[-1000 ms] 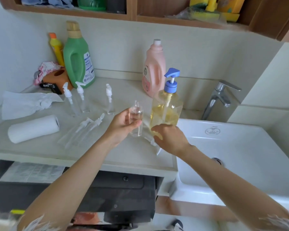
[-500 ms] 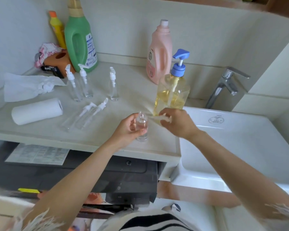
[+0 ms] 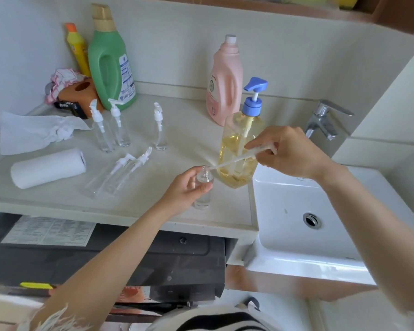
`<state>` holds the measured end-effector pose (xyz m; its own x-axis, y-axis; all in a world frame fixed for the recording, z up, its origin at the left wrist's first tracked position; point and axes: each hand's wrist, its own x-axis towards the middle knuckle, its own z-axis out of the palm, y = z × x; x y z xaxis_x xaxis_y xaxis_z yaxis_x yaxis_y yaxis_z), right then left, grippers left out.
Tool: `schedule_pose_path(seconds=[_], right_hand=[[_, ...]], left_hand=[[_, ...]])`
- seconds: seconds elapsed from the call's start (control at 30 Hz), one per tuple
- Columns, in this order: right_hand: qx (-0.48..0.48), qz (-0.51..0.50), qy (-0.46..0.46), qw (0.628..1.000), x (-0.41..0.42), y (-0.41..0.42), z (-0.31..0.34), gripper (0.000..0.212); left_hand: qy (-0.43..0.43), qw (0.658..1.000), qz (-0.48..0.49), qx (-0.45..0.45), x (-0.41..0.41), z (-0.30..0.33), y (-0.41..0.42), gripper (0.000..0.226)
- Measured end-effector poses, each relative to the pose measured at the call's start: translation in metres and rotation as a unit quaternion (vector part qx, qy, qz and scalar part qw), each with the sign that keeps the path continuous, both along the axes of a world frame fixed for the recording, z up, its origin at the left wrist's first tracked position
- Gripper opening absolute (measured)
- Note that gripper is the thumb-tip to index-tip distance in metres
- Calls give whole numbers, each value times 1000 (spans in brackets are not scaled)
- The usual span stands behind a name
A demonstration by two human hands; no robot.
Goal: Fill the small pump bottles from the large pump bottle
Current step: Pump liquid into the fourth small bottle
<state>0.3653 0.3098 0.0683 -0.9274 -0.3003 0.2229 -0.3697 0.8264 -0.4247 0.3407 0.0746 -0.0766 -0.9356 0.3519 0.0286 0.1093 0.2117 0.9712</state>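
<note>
My left hand [image 3: 187, 187] grips a small clear bottle [image 3: 203, 188] with no cap, upright at the counter's front edge. My right hand [image 3: 289, 151] pinches that bottle's white pump head [image 3: 244, 156], its thin tube slanting down to the open neck. Right behind stands the large pump bottle [image 3: 240, 144], blue pump on top, about half full of yellow liquid. Three small empty pump bottles [image 3: 117, 125] stand further back on the left. Two more [image 3: 120, 173] lie flat on the counter.
A white sink [image 3: 320, 223] with a chrome tap [image 3: 323, 120] lies to the right. A pink bottle [image 3: 225, 80], a green jug [image 3: 110, 60] and a yellow bottle [image 3: 77, 48] stand by the wall. A paper towel roll [image 3: 48, 167] and crumpled tissue [image 3: 38, 132] sit left.
My right hand picked the pump head up from the counter and raised it, bringing the tube tip to the small bottle's neck. My left hand kept hold of the bottle.
</note>
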Motion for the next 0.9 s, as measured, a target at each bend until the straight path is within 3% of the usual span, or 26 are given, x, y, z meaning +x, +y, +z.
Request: schedule_pose_path(seconds=[0.2, 0.4, 0.57, 0.67, 0.8, 0.9], right_hand=[[-83, 9, -2, 996, -1, 4, 9, 42], [-40, 33, -40, 998, -8, -1, 12, 39], [29, 43, -25, 998, -18, -10, 31, 29], [89, 103, -35, 990, -20, -33, 35, 24], [196, 142, -50, 969, -28, -69, -7, 23], [226, 113, -68, 965, -37, -83, -32, 22]], left_hand=[[-16, 1000, -19, 16, -2, -3, -1, 53], [-15, 999, -24, 15, -2, -2, -1, 53], [-19, 999, -42, 26, 1, 2, 0, 50], [-17, 998, -49, 28, 1, 2, 0, 48], [-1, 999, -49, 2, 1, 1, 2, 37], [5, 1000, -30, -6, 1, 2, 3, 33]])
